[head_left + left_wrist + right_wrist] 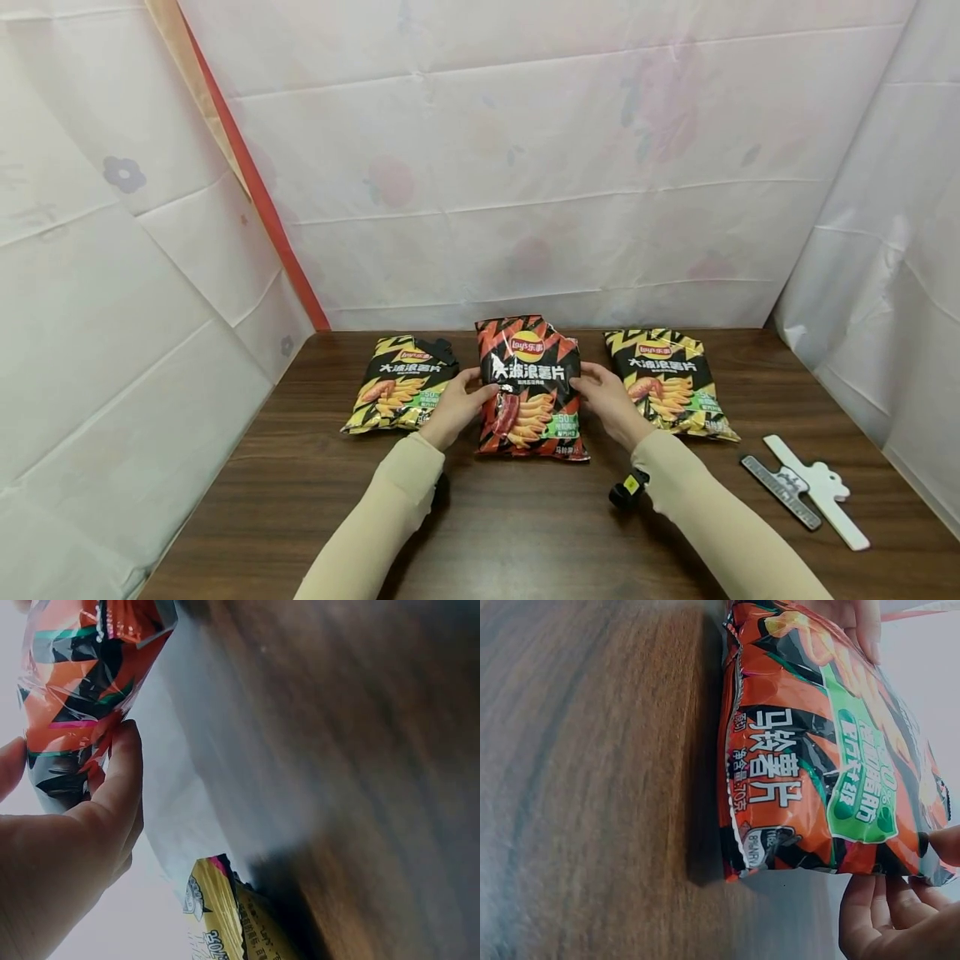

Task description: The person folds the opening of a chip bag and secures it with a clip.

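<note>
A red and black bag of potato chips (528, 392) is held up between both hands in the middle of the table, its top right corner torn in the head view. My left hand (459, 404) grips its left edge, thumb on the front; in the left wrist view the fingers (124, 769) lie behind the bag. On the opposite edge, my right hand (609, 400) pinches the bag with its thumb in front and fingers (866, 911) behind. In the right wrist view, the bag's bottom seam is close over the wooden tabletop.
A yellow and black chip bag (393, 387) lies at left, with a black clip (437, 350) at its top right corner. Another yellow bag (667, 383) lies at right. Nearer on the right are a dark grey clip (780, 492) and a white clip (821, 492). White sheeting (525, 167) hangs behind.
</note>
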